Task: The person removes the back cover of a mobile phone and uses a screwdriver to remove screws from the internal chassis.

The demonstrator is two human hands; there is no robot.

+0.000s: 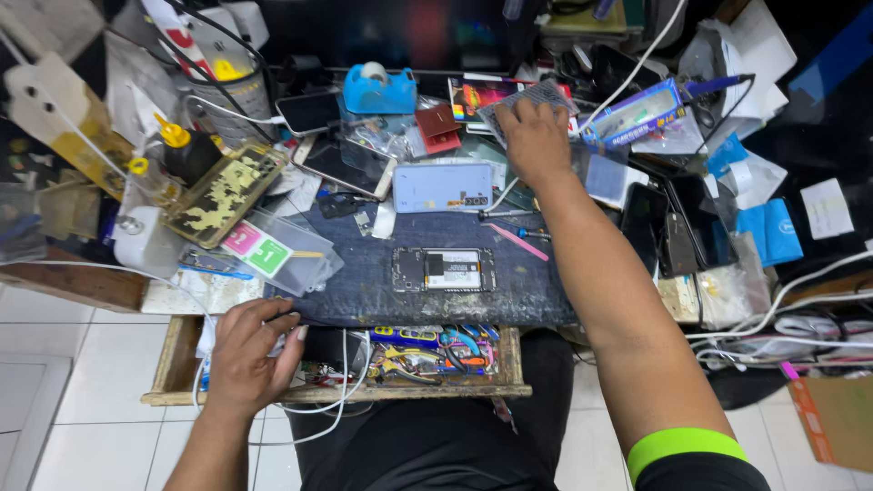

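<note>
My right hand (535, 136) reaches to the back of the cluttered bench and grips a grey perforated mesh sheet (536, 95) lying over coloured packets. My left hand (247, 353) rests low at the left edge of the open wooden drawer (182, 359), fingers curled around something small and white that I cannot make out. Between them an opened phone (444, 270) with its back removed lies flat on the dark work mat (364, 291). A light blue phone back cover (443, 187) lies just behind it.
The drawer holds coloured tools and cables (436, 350). A blue tape dispenser (379, 89), several phones (314, 112), a camouflage phone case (223, 193), glue bottles (186, 150), screen protector packs (273, 245) and boxes crowd the bench. More dark phones (677, 223) lie right.
</note>
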